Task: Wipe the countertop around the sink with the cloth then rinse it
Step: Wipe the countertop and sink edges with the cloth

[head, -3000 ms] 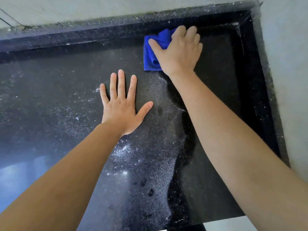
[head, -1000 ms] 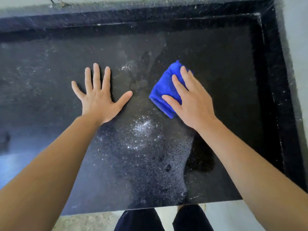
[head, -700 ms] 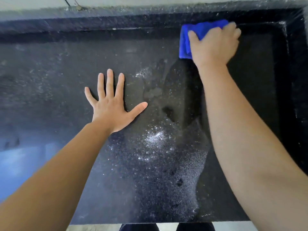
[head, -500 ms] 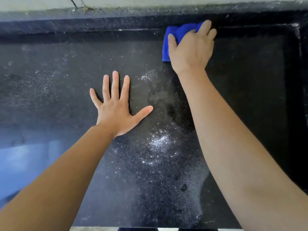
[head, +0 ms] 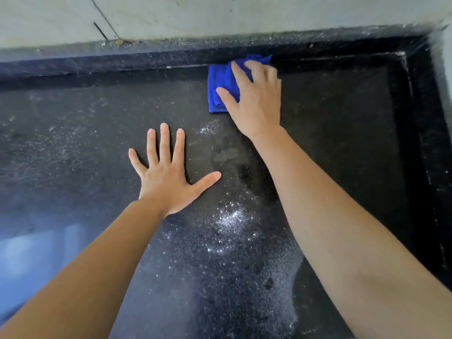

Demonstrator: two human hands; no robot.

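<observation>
Blue cloth (head: 221, 86) abuts back edge (head: 146, 60) (seemingly).

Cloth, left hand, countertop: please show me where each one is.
cloth (head: 219, 79): head view, on the blue fold near its left edge.
left hand (head: 166, 184): head view, on the back of the hand.
countertop (head: 73, 148): head view, on the bare dark surface at the left.
</observation>
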